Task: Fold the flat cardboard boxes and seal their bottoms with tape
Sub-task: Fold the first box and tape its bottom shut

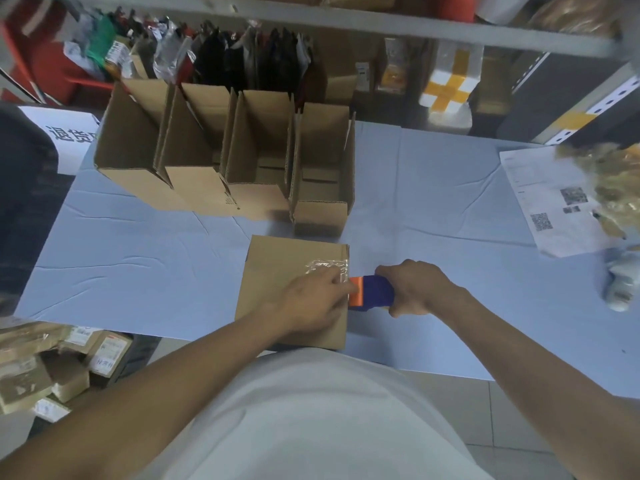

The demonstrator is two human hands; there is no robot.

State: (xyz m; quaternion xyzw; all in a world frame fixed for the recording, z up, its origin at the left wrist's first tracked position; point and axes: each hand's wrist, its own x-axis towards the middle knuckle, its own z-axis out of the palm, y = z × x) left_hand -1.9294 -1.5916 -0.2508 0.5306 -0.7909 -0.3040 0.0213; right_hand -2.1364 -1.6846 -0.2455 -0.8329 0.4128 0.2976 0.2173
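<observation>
The cardboard box point(277, 289) at the table's point(138, 271) near edge is pressed by the left hand point(311, 299), fingers flat on clear tape point(329, 266). Just beside, the tape dispenser point(375, 292) is gripped by the right hand point(415, 287). Four folded boxes point(228, 150) are lined up behind.

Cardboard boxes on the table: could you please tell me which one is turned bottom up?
The box nearest the person, under the left hand; its closed, taped face points upward, while the four behind stand open-topped in a row.
</observation>
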